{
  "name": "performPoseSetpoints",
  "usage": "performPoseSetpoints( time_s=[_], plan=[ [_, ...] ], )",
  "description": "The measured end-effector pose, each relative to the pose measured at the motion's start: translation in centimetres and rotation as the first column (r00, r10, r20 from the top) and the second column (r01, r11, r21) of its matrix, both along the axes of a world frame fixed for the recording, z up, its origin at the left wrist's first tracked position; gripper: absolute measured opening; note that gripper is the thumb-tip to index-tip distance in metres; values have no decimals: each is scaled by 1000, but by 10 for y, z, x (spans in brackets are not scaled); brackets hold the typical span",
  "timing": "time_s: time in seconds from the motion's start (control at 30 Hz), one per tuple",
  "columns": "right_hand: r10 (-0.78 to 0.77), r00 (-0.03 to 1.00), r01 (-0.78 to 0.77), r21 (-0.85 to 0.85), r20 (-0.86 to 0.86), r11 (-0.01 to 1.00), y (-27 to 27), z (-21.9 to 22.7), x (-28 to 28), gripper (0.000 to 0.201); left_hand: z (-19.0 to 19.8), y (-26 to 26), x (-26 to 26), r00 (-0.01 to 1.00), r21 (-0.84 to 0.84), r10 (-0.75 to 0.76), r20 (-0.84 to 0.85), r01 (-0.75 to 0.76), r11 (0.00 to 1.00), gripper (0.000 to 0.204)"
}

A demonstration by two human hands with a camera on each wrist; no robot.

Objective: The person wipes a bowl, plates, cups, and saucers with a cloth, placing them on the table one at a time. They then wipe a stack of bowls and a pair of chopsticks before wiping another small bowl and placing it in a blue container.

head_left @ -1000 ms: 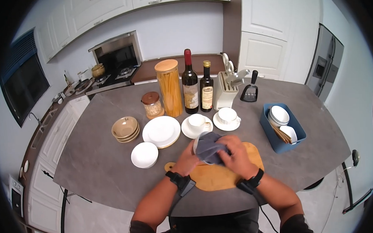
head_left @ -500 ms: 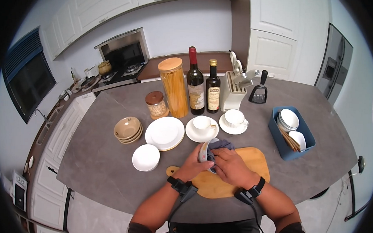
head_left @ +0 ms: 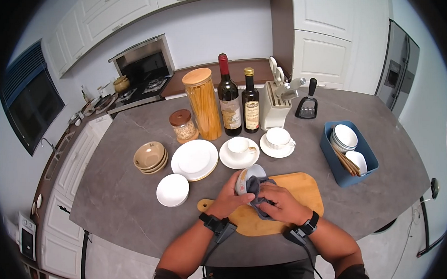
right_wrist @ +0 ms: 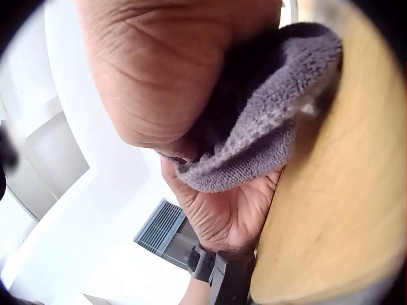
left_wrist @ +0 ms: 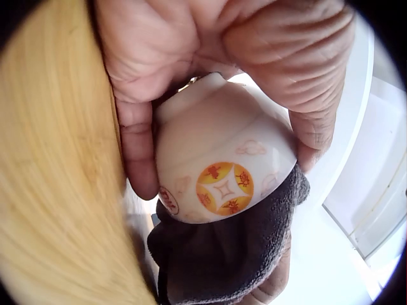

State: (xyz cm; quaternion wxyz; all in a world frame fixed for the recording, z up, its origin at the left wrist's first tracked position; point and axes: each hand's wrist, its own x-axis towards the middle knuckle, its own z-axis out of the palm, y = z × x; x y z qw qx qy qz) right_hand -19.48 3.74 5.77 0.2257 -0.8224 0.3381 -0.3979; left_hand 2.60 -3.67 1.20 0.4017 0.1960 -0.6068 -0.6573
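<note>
Above the wooden board (head_left: 306, 195), the left hand (head_left: 229, 196) grips a small white bowl (head_left: 243, 181) with orange round patterns, thumb and fingers on opposite sides of its outer wall. In the left wrist view the bowl (left_wrist: 222, 152) is tilted, and a dark grey cloth (left_wrist: 222, 260) covers its rim. The right hand (head_left: 281, 203) pinches the cloth (head_left: 263, 207) at the bowl's opening. In the right wrist view the cloth (right_wrist: 254, 140) is folded under the right hand (right_wrist: 159, 76), whose fingertips are mostly hidden.
Behind stand two cups on saucers (head_left: 239, 158), white plates (head_left: 194, 158), a white bowl (head_left: 173, 190) and brown bowls (head_left: 150, 156). Farther back are a pasta jar (head_left: 203, 108), bottles (head_left: 230, 109), a knife block (head_left: 274, 110) and a spatula (head_left: 307, 108). A blue bin (head_left: 352, 176) stands right.
The bowl's patterned side has come into view, tilted in the left hand. The right hand and cloth have shifted across its opening, with more cloth now hanging below the fingers.
</note>
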Motion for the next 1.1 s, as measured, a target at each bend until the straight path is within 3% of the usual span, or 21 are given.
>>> performPoseSetpoints(
  time_s=[0.07,0.17,0.23,0.33,0.43,0.57,0.63,0.83,0.97,1.1],
  plan=[
    [28,997,-28,-5,71,1000,1,0,3,25,1,1,0,1000,7,5,-1,-5,1000,91],
    [22,1000,-21,-86,8,996,-2,3,7,37,3,-1,0,1000,47,-15,6,15,999,92],
    [-62,997,54,-166,-47,985,-2,5,10,44,2,-2,-1,1000,27,-25,-1,25,999,92],
    [-21,997,12,-124,-74,992,-3,3,6,48,5,0,-1,1000,20,-28,-15,28,999,92],
    [78,996,-80,-24,-48,997,0,7,1,43,-3,-2,2,999,61,-39,-36,41,997,93],
    [61,995,-63,-30,-82,998,0,6,0,33,-7,-3,2,998,59,-44,-48,47,997,93],
    [10,977,-20,-45,-212,999,-2,12,-2,25,-5,-4,2,998,64,-47,-41,50,997,92],
    [-113,946,37,-247,-302,968,-3,17,-11,35,-9,-4,0,986,252,-33,-166,75,965,86],
    [-206,921,114,-276,-331,954,-4,14,-15,38,-7,-6,0,981,242,-64,-184,108,964,82],
    [-275,931,196,-303,-242,932,-8,5,-18,45,-2,-4,1,980,245,-92,-177,134,960,82]
  ],
)
